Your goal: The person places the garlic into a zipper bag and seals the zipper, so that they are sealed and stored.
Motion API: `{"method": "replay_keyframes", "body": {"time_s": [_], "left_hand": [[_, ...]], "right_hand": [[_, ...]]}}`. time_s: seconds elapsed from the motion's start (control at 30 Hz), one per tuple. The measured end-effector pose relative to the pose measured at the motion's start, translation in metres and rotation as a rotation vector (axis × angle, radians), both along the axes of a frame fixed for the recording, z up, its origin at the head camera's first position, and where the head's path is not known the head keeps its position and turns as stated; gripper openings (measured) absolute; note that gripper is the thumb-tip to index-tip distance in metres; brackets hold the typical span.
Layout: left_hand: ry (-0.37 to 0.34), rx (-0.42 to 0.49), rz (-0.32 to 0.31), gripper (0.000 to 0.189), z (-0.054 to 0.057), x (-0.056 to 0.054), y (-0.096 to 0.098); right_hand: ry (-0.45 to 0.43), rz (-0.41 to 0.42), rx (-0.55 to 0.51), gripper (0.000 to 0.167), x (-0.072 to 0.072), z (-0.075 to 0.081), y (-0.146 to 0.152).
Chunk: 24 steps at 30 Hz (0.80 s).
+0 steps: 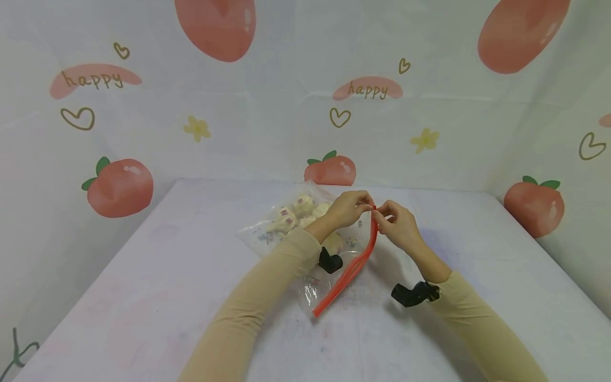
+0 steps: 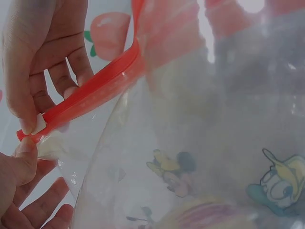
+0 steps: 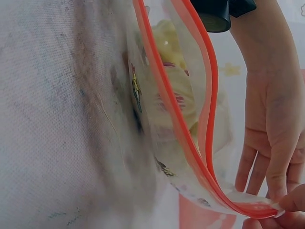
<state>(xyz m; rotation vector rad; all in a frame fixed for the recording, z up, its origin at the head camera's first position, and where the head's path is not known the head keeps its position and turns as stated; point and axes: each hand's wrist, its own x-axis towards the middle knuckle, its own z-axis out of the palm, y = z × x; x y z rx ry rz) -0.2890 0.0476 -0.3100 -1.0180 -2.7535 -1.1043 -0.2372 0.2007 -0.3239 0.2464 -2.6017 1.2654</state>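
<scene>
A clear zip bag point(image 1: 310, 265) with a red zip strip point(image 1: 353, 269) lies on the table, small cartoon prints on its plastic. Inside are several cream-coloured items point(image 1: 286, 217) with purple markings; their kind is unclear. My left hand point(image 1: 347, 208) reaches across the bag and pinches the far end of the strip. Facing it, my right hand point(image 1: 398, 225) pinches at the same end, thumb at the small white slider point(image 2: 39, 124). The strip's two red edges point(image 3: 208, 105) stand apart along most of the mouth and meet near the fingers.
The table point(image 1: 181, 276) has a pale, faintly stained cover. Behind it hangs a white backdrop point(image 1: 267, 116) printed with red fruit, hearts and flowers. Black wrist cameras point(image 1: 414, 293) sit on both forearms, the left one close above the bag.
</scene>
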Motion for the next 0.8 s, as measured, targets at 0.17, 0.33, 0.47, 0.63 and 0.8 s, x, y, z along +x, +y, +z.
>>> {"method": "replay_keyframes", "body": {"time_s": [0.17,0.33,0.47,0.63,0.8], "left_hand": [[-0.013,0.007,0.01,0.013,-0.0006,0.0002,0.0008],[-0.024,0.014,0.039,0.014,-0.0002,0.0009,0.0014],[-0.029,0.002,0.055,0.015,-0.0003,0.0015,0.0015],[-0.022,-0.005,0.062,0.015,-0.0004,0.0012,0.0012],[-0.005,-0.006,0.066,0.015,-0.002,-0.0006,0.0011]], "right_hand": [[-0.012,0.006,0.0,0.017,0.0019,-0.0003,0.0004],[-0.048,0.018,0.01,0.017,0.0039,-0.0035,0.001],[-0.062,0.023,0.019,0.017,0.0049,-0.006,0.0015],[-0.064,0.033,0.028,0.018,0.0057,-0.006,0.0032],[-0.064,0.042,0.041,0.018,0.0063,-0.0078,0.0035]]}}
